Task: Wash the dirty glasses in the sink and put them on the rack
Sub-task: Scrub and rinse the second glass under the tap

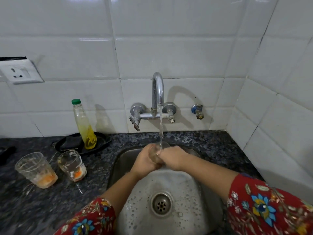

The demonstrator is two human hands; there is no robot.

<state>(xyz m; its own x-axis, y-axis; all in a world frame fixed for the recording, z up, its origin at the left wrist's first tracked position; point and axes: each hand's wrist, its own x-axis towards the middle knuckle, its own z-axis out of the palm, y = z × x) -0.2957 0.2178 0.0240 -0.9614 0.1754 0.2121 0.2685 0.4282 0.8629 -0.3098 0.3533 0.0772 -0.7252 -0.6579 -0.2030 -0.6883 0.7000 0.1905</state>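
The glass (154,156) sits between both hands, over the back part of the sink (171,184) and right under the stream from the tap (157,92). That way the water runs onto it and the runoff drops into the basin rather than onto the worktop (94,175).

The left hand (145,161) is curled round the glass from the left side, probably to steady it. The right hand (173,159) closes on it from the other side with its fingers bent at the rim. I cannot tell whether those fingers reach inside. My guess is that the right hand does the rubbing while the left one turns or braces.

Two more wait on the worktop left of the sink. A dirty glass (36,170) stands near the left edge, and a second dirty glass (72,165) stands beside it, closer to the sink. Both are upright with orange dregs at the bottom, close by for their turn.

A soap bottle (84,128) stands on a black pan (101,141) at the back edge of the worktop, by the wall. No rack is in view.
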